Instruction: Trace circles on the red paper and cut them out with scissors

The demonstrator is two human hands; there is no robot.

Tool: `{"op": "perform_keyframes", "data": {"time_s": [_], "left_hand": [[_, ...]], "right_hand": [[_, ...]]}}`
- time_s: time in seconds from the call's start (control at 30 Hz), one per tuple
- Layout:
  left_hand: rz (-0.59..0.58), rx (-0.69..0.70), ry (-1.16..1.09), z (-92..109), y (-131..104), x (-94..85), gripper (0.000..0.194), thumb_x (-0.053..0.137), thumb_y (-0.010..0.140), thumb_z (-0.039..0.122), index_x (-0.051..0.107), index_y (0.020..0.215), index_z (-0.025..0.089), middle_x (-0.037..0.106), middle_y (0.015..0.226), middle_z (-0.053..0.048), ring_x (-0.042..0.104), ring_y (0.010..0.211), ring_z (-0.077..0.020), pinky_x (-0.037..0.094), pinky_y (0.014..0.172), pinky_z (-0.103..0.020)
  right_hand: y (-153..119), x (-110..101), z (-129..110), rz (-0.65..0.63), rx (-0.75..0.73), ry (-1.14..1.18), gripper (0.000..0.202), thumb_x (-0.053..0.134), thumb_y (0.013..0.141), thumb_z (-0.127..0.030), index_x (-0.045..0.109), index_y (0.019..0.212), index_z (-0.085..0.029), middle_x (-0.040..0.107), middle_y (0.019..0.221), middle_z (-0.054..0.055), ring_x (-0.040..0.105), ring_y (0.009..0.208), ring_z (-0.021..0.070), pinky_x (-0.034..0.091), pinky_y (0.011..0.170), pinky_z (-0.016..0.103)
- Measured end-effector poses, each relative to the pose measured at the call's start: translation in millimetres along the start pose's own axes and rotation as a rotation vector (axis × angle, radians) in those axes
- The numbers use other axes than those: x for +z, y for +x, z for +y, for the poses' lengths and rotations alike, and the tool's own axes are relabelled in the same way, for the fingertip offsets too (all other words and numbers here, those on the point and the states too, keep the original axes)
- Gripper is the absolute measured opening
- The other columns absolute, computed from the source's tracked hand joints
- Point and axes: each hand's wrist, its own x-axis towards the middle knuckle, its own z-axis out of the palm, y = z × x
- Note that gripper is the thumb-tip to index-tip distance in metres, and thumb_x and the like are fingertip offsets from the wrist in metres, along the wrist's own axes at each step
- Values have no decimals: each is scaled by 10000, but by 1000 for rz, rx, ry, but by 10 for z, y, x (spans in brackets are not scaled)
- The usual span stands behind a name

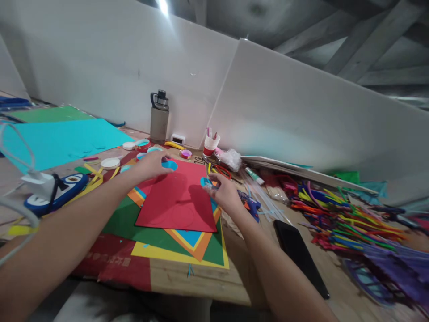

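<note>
My left hand (pixel 153 164) is at the upper left of a stack of red sheets (pixel 177 201), its curved fingers at the edge of a blue round piece (pixel 170 166). Across the sheets, my right hand (pixel 224 191) pinches a smaller blue piece (pixel 205 181) at its fingertips; something clear and shiny shows beside it. Faint circle outlines mark the lower part of the top red sheet. Beneath it lie green (pixel 127 219), orange, blue and yellow sheets, fanned out at angles.
A bottle (pixel 159 117) and a cup of pens (pixel 211 144) stand by the white board. Round lids and rings (pixel 110 163) lie left. A phone (pixel 300 255), a blue glue gun (pixel 250 205) and colourful pipe cleaners (pixel 348 219) lie right. A cyan sheet (pixel 67 141) covers the far left.
</note>
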Motion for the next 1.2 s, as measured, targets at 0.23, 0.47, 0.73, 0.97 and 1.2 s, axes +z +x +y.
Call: {"op": "perform_keyframes", "data": {"time_s": [0.23,0.47,0.73,0.97,1.2], "left_hand": [[-320,194,12,4,-159,-323,444,672,692,478,696,1040,202,709,1064,-58,640,957,-221,475,768,-263],[-657,409,-153,-8,-289,-367,409,735,644,423,710,1021,268,713,1039,-19,641,938,-199,471,765,-239],[-712,420,-310,59,-335,-224,352,785,575,350,739,917,281,719,948,-5,642,878,-211,472,726,-253],[-352,249,-261,-117,-113,-318,388,693,695,470,693,1009,241,708,1009,-27,635,932,-200,465,770,-263],[-53,226,-26,20,526,38,359,679,675,393,670,966,182,695,994,-59,626,909,-223,460,773,-288]], "right_hand": [[298,111,-310,-78,-11,-42,505,762,697,-312,625,1169,-192,696,1059,79,657,850,190,525,815,365],[420,463,-327,-192,-19,-129,521,763,703,-319,615,1187,-193,703,1094,84,667,921,202,510,837,341],[467,653,-295,-274,-67,-141,548,760,691,-296,615,1207,-185,710,1083,107,678,934,221,504,847,334],[498,330,-281,-65,57,76,408,706,728,-391,670,1078,-184,711,997,75,644,869,199,486,798,328],[533,122,-113,281,140,405,307,568,766,-413,664,874,-142,624,718,5,521,653,141,418,657,267]]}}
